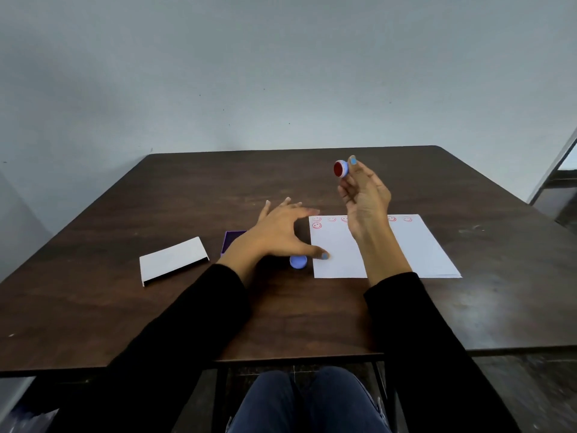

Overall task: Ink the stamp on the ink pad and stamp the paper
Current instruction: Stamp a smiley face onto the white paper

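Note:
My right hand point(363, 195) is raised above the table and holds a small round blue stamp point(341, 169) between its fingertips, the red inked face turned to the left. Below it lies a white sheet of paper point(415, 251) with a row of red smiley prints along its far edge and one more under them at the left. My left hand point(281, 232) hovers spread and open beside the paper's left edge, its thumb tip touching the sheet. A small round blue cap point(298, 261) sits on the table just under that thumb.
A purple box point(230, 240) shows partly behind my left hand. A white cardboard lid point(174, 259) lies further left on the dark wooden table point(499, 307). A grey wall rises behind the table's far edge.

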`<state>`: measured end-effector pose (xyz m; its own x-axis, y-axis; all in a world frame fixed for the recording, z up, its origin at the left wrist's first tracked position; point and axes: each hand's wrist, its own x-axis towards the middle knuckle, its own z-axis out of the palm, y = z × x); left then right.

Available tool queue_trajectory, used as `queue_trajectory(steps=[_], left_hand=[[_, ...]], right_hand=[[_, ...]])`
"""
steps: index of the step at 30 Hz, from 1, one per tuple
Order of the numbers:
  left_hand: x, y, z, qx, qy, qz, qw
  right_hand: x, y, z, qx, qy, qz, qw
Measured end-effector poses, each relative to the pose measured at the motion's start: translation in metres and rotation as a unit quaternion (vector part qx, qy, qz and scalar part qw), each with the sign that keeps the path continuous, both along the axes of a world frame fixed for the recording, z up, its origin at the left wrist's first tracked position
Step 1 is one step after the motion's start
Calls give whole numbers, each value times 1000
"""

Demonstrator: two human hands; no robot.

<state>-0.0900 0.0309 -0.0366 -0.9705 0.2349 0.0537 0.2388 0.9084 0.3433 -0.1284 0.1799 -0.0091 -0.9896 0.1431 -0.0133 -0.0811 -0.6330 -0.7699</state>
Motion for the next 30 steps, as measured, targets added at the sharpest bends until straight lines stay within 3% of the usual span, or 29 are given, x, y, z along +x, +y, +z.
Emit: queue_trajectory(steps=[5, 11, 18, 30], left_hand=[[-20, 11, -3, -49, -57, -8, 997], [-12, 13, -12, -54, -51, 7, 997], [-9, 12, -14, -60, -66, 8, 996], [-4, 13, -9, -48, -80, -1, 996]], right_hand=[[2, 15, -6, 101, -32, -18, 994], [4, 23, -21, 223, -61, -41, 972], [19, 22, -39, 393, -43, -79, 915], [33, 20, -42, 475, 17, -99, 874]])
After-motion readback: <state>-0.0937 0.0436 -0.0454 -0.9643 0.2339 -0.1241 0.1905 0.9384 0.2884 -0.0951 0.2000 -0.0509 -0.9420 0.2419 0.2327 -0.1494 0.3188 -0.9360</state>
